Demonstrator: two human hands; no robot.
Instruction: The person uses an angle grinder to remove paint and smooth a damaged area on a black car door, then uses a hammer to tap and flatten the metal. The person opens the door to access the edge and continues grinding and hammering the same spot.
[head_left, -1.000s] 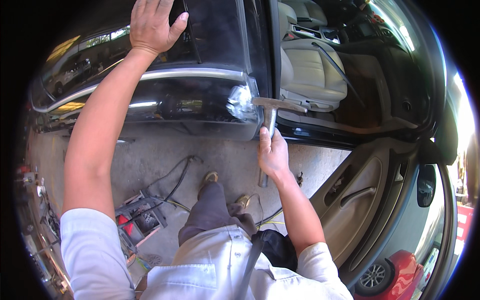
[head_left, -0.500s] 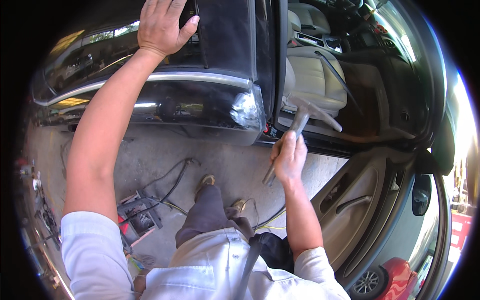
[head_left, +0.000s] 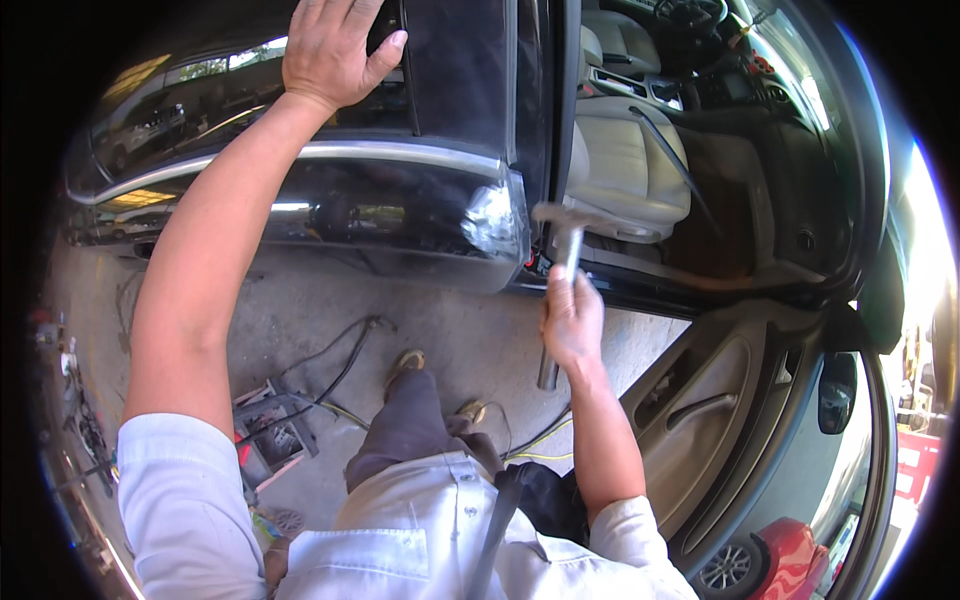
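My left hand [head_left: 330,55] lies flat against the window area of the black car's rear door [head_left: 330,225], its thumb spread and some fingertips cut off by the frame's upper edge. My right hand [head_left: 573,320] is wrapped round the handle of a hammer [head_left: 570,247]. The hammer's metal head, blurred by motion, is up beside the rear door's edge, in front of the doorway. At that edge, below a chrome strip [head_left: 400,151], is a patch of bare, scuffed metal [head_left: 492,218]. Whether the hammer touches the door I cannot tell.
The open front door [head_left: 700,430] stands at my right; behind the doorway is a beige seat [head_left: 628,165]. A toolbox [head_left: 272,440] sits on the concrete floor at left, with black and yellow cables [head_left: 345,365] near my feet. A red car [head_left: 795,560] shows at lower right.
The hammer has swung left, its head now closer to the rear door's edge and its handle more upright. My left hand stays on the car, shifted only slightly in the picture.
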